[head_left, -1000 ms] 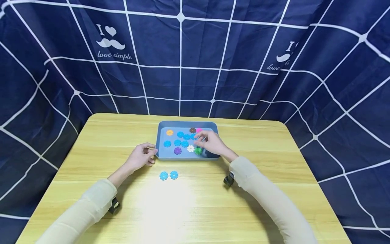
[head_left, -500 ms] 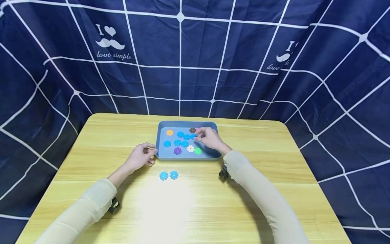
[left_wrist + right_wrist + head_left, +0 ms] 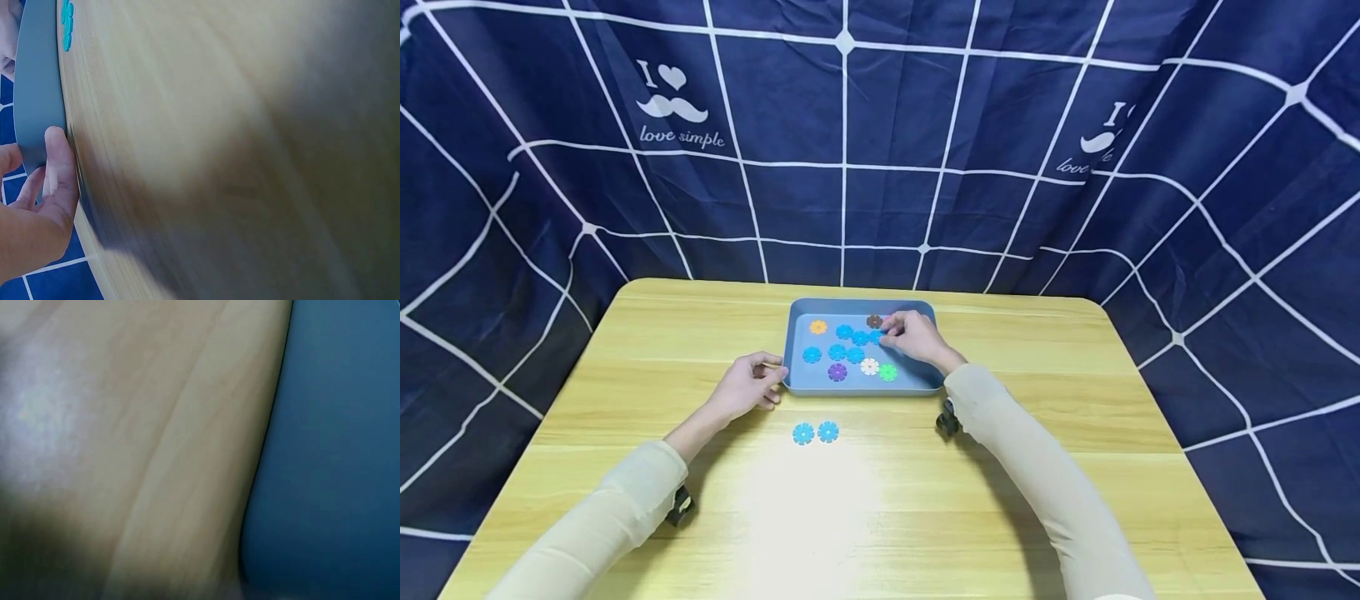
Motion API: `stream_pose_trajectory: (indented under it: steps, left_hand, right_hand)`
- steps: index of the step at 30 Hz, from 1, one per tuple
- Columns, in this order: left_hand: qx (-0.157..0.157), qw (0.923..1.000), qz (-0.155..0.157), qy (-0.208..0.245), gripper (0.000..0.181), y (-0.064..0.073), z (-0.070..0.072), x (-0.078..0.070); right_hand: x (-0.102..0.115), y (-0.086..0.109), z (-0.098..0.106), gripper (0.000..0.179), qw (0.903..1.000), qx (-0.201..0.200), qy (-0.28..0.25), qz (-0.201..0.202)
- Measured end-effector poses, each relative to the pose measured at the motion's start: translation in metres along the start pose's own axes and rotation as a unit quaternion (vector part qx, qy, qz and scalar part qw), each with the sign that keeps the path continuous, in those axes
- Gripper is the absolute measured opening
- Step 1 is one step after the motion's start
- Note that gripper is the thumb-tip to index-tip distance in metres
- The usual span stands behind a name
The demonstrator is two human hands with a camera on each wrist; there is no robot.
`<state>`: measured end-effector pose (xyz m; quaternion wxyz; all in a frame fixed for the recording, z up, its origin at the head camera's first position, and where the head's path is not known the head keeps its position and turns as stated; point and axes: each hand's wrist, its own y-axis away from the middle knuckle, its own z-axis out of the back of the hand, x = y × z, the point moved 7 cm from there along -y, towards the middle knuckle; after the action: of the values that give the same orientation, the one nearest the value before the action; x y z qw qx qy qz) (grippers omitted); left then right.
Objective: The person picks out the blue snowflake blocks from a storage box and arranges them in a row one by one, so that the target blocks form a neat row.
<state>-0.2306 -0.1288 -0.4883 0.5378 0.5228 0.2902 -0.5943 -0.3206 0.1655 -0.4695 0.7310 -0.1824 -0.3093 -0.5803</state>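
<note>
Inside the grey-blue tray [image 3: 917, 387], my right hand [image 3: 919, 337] has thumb and fingertips curled at a blue notched snowflake disc [image 3: 876, 337], pinching its edge. The pink disc seen earlier beside the brown disc [image 3: 874, 321] is hidden by that hand. My left hand [image 3: 749, 387] grips the tray at its left front corner; in the left wrist view its fingers [image 3: 59, 156] lie against the outer wall. Other blue discs [image 3: 837, 352] lie around the middle of the tray. The right wrist view shows tray wall and tabletop, without the hand.
Also in the tray are an orange disc [image 3: 817, 327], a purple disc [image 3: 837, 372], a white disc [image 3: 869, 367] and a green disc [image 3: 887, 372]. Two blue discs [image 3: 816, 432] lie side by side on the wooden table [image 3: 1037, 517] before the tray. A dark blue curtain [image 3: 880, 125] surrounds the table.
My right hand has moved from above the green disc slightly back and down to the blue disc near the brown one, covering the pink disc. The left hand has stayed at the tray's corner.
</note>
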Motion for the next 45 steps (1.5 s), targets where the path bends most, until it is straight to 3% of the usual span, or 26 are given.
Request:
stream_pose_trajectory:
  steps: [19, 45]
  left_hand:
    - [-0.001, 1.0000, 0.004, -0.002, 0.043, 0.0006, -0.0002, 0.0008]
    - [-0.001, 1.0000, 0.005, 0.002, 0.042, -0.0017, -0.0008, -0.0001]
  right_hand:
    - [0.0018, -0.0086, -0.0091, 0.029, 0.9987, 0.020, 0.043, -0.021]
    - [0.0008, -0.0066, -0.0018, 0.019, 0.9999, 0.004, 0.005, -0.013]
